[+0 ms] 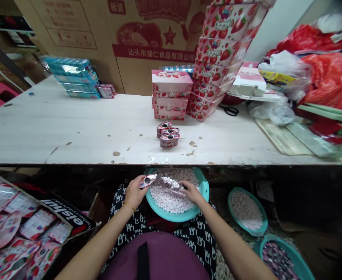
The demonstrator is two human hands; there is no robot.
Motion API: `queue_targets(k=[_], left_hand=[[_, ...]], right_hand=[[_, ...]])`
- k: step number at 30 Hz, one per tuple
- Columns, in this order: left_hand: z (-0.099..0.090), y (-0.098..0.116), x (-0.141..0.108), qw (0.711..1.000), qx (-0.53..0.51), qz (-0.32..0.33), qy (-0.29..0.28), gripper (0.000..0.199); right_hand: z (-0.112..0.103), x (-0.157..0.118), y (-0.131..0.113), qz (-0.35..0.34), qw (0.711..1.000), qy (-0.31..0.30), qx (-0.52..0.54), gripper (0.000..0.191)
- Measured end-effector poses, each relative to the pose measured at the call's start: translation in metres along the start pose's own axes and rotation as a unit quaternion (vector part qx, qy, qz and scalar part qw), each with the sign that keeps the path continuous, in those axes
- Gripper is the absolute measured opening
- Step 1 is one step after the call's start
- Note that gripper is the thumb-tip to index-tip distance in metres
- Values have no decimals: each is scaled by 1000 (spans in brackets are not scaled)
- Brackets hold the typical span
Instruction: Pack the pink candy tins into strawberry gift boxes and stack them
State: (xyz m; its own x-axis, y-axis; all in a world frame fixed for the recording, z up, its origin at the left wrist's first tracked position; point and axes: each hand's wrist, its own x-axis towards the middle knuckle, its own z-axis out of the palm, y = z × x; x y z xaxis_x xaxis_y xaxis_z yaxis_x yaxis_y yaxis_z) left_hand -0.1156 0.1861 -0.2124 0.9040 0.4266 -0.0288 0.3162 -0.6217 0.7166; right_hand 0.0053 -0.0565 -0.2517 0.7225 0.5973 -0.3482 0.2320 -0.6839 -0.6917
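My left hand [134,192] holds a small strawberry-print candy container [148,181] by its end, tilted over a teal basin [202,190]. The basin rests in my lap and is heaped with pale pink and white candies [165,200]. My right hand [192,192] is curled over the candies at the basin's right side, and its fingertips are partly hidden. A raised ridge of candies lies between my two hands.
On the white, chipped table [71,132] stand several filled containers [168,136] and stacked strawberry-print boxes [169,95]. Two more teal basins [246,212] sit on the floor to the right. A carton of printed pouches [19,225] sits at lower left.
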Motion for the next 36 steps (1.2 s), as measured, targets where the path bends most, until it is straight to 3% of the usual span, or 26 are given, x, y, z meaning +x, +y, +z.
queue_targets(k=[5, 9, 14, 20, 24, 29, 33, 36], left_hand=[[18, 18, 6, 997, 49, 47, -25, 37], [35, 30, 8, 993, 71, 70, -55, 36], [44, 35, 4, 991, 81, 80, -77, 40], [45, 30, 2, 992, 76, 65, -74, 41], [33, 27, -3, 996, 29, 57, -54, 37], [-12, 53, -1, 993, -80, 86, -35, 35], [-33, 92, 42, 984, -106, 142, -21, 33], [-21, 108, 88, 982, -106, 154, -22, 35]], right_hand=[[-51, -18, -35, -61, 998, 9, 23, 30], [-77, -28, -77, -43, 982, -22, -181, 31], [-78, -31, -120, -37, 921, -62, -382, 27], [-76, -29, -151, -64, 896, -68, -434, 27], [-96, -36, -139, -46, 915, -47, -399, 26], [-113, -49, -78, 12, 948, -2, -318, 33], [-100, -53, -36, 37, 967, 8, -250, 33], [-84, -52, -27, 38, 978, 13, -207, 33]])
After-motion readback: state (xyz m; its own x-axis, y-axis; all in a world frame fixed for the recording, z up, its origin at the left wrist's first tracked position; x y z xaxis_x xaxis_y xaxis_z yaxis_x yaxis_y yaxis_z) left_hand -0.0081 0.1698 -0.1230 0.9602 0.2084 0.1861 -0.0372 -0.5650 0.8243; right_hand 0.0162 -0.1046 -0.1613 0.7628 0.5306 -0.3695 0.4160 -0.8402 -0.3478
